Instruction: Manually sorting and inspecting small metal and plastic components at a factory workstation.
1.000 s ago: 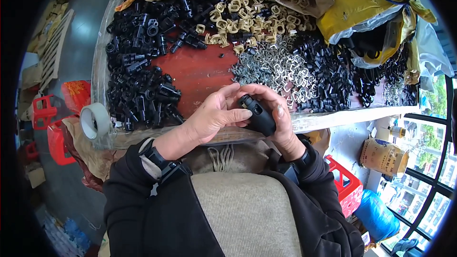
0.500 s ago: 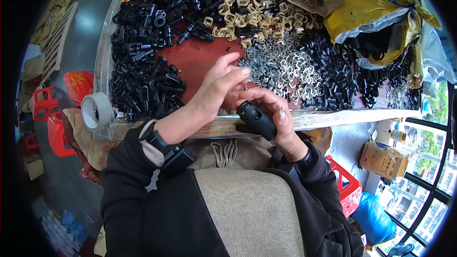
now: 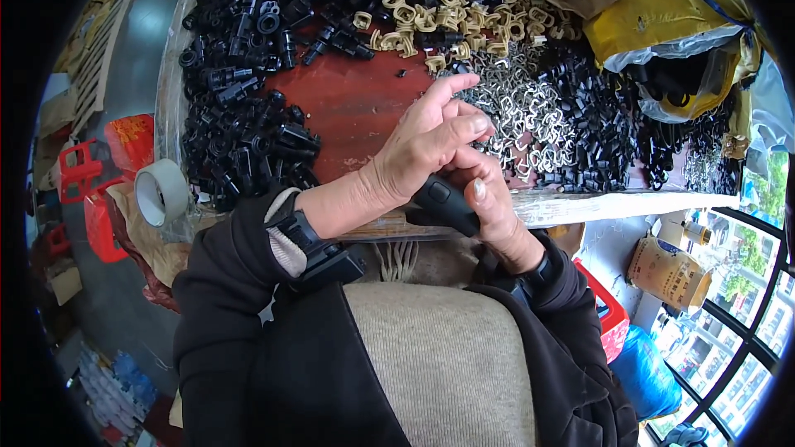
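Note:
My right hand (image 3: 495, 205) is wrapped round a black tube-shaped part (image 3: 448, 205) with a rounded body and a small oval recess; I cannot tell its exact kind. My left hand (image 3: 431, 145) reaches over the part's far end and hides it. One left finger points outward, while the thumb and the other fingers are bent close to the right fingertips. Whatever they pinch is hidden. Just beyond the hands lie a heap of small silvery metal clips (image 3: 530, 116) and a heap of small black pieces (image 3: 592, 128).
Black pipe-like fittings (image 3: 248, 145) are heaped on the left of the red tabletop (image 3: 356, 108). Beige clips (image 3: 443, 12) lie at the back. A yellow bag (image 3: 662, 8) stands at the right, and a tape roll (image 3: 161, 192) sits by the left edge.
My left hand has moved right and closer, now covering the end of the black part that showed before. The right hand keeps its hold. The whole view has shifted slightly.

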### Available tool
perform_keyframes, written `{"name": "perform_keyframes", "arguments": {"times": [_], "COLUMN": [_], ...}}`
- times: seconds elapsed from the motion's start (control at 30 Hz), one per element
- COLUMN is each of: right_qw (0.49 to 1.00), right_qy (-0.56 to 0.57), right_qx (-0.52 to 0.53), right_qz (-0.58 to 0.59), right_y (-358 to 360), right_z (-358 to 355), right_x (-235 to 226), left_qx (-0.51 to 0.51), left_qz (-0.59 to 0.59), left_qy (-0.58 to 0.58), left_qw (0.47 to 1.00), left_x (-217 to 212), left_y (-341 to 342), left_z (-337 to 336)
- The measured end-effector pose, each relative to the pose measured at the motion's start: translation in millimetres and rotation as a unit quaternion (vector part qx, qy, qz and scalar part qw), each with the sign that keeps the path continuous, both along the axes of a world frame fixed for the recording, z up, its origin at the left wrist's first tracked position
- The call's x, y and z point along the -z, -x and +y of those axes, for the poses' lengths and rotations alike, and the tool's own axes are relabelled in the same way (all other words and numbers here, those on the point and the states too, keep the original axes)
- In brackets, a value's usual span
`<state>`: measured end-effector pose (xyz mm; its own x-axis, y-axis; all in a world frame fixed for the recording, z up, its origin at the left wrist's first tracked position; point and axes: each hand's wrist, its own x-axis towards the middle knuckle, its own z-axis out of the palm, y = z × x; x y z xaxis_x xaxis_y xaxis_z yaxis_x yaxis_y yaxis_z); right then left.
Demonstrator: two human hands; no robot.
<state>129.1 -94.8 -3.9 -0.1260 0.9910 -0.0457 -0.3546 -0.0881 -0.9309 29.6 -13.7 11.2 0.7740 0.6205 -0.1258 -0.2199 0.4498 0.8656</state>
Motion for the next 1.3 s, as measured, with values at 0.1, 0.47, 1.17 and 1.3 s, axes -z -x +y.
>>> {"name": "perform_keyframes", "arguments": {"times": [0.1,0.47,1.17,1.3], "right_qw": [0.999,0.865,0.743,0.695], "right_qy": [0.001,0.114,-0.204,-0.180], "right_qx": [-0.028,0.149,0.082,0.076], "right_qz": [0.016,-0.465,-0.632,-0.692], "right_y": [-7,-132,-22,-2], "right_z": [-5,-176,-12,12], "right_x": [-14,-4,8,10], "left_qx": [-0.015,-0.169,0.004,-0.032], "left_qz": [-0.019,0.273,0.433,0.301], "left_qy": [0.026,-0.536,-0.497,-0.264], "left_qw": [0.999,0.781,0.752,0.916], "left_x": [-8,14,-1,3], "left_y": [-4,6,32,63], "left_z": [-8,65,72,47]}}
